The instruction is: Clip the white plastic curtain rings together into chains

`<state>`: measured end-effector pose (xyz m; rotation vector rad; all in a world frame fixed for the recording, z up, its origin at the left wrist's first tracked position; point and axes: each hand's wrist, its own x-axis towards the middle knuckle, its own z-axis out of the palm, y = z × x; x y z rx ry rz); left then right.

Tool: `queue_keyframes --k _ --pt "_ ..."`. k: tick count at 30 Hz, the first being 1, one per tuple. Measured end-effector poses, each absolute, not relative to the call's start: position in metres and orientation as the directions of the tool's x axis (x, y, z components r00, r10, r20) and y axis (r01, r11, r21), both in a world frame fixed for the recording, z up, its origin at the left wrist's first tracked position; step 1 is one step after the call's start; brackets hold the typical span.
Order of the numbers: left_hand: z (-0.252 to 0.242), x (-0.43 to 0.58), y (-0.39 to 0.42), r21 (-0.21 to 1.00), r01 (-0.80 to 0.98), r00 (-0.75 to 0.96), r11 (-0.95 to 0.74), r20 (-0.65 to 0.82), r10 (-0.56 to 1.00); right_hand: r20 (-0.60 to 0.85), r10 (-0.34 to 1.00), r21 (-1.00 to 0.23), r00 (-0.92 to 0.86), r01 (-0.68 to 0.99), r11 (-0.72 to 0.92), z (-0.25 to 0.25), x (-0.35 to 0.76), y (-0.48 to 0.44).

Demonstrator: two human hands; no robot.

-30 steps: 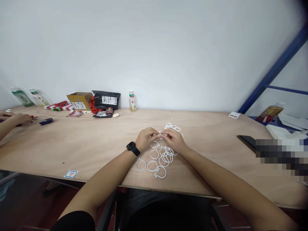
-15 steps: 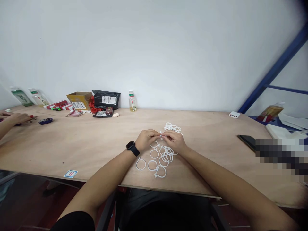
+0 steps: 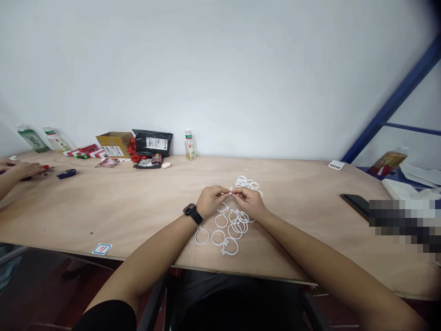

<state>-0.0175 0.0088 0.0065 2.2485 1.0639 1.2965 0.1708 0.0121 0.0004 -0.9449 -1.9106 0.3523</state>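
My left hand (image 3: 211, 201), with a black watch (image 3: 192, 213) on its wrist, and my right hand (image 3: 251, 202) meet above the wooden table (image 3: 120, 207). Both pinch a small white plastic ring piece (image 3: 232, 195) between their fingertips. Just below my hands lies a cluster of several white rings (image 3: 227, 227). A second heap of white rings (image 3: 248, 183) lies just beyond my hands.
A black phone (image 3: 354, 203) lies at the right. At the back left stand a small bottle (image 3: 189, 145), a black parcel bag (image 3: 153, 143), a cardboard box (image 3: 113, 144) and red items. Another person's hand (image 3: 22, 170) works at the far left beside a dark blue object (image 3: 66, 173).
My hands have shifted very slightly while still pinching the ring piece. Nothing else has visibly moved.
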Motion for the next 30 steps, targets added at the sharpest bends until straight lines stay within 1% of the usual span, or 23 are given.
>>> queue_keyframes --k 3,6,8,9,12,15,17,20,22,24,27,30 --pt "0.005 -0.02 0.011 0.584 0.487 0.358 -0.65 0.545 0.758 0.614 0.755 -0.584 -0.231 0.511 0.631 -0.001 0.173 0.017" --pt "0.005 -0.024 0.011 0.454 0.577 0.48 -0.679 0.484 0.732 0.638 0.729 -0.498 -0.248 0.589 0.637 0.0 0.182 0.027" --pt "0.006 -0.026 0.011 0.366 0.648 0.538 -0.668 0.4 0.742 0.636 0.723 -0.431 -0.27 0.653 0.623 -0.001 0.191 0.035" --pt "0.006 -0.026 0.01 0.338 0.684 0.545 -0.647 0.352 0.76 0.626 0.734 -0.418 -0.263 0.681 0.601 -0.001 0.195 0.039" --pt "0.008 -0.025 0.007 0.312 0.756 0.526 -0.576 0.235 0.818 0.601 0.766 -0.434 -0.226 0.713 0.551 -0.002 0.202 0.046" --pt "0.011 -0.023 0.005 0.322 0.775 0.508 -0.544 0.196 0.839 0.593 0.754 -0.442 -0.283 0.668 0.599 -0.001 0.199 0.042" --pt "0.013 -0.023 0.005 0.341 0.777 0.479 -0.529 0.225 0.849 0.574 0.728 -0.436 -0.375 0.612 0.659 0.0 0.193 0.035" --pt "0.012 -0.024 0.008 0.398 0.76 0.391 -0.513 0.351 0.851 0.531 0.709 -0.468 -0.464 0.537 0.702 0.0 0.183 0.025" --pt "0.01 -0.024 0.01 0.438 0.731 0.334 -0.524 0.44 0.833 0.516 0.719 -0.512 -0.465 0.506 0.694 0.0 0.178 0.022" --pt "0.008 -0.025 0.013 0.465 0.699 0.303 -0.544 0.496 0.814 0.515 0.733 -0.548 -0.444 0.487 0.68 0.0 0.177 0.021" --pt "0.007 -0.024 0.014 0.488 0.663 0.297 -0.568 0.525 0.798 0.526 0.752 -0.587 -0.398 0.47 0.659 0.0 0.177 0.023" --pt "0.009 -0.022 0.011 0.484 0.631 0.343 -0.607 0.527 0.777 0.508 0.78 -0.638 -0.365 0.448 0.626 0.001 0.179 0.023"
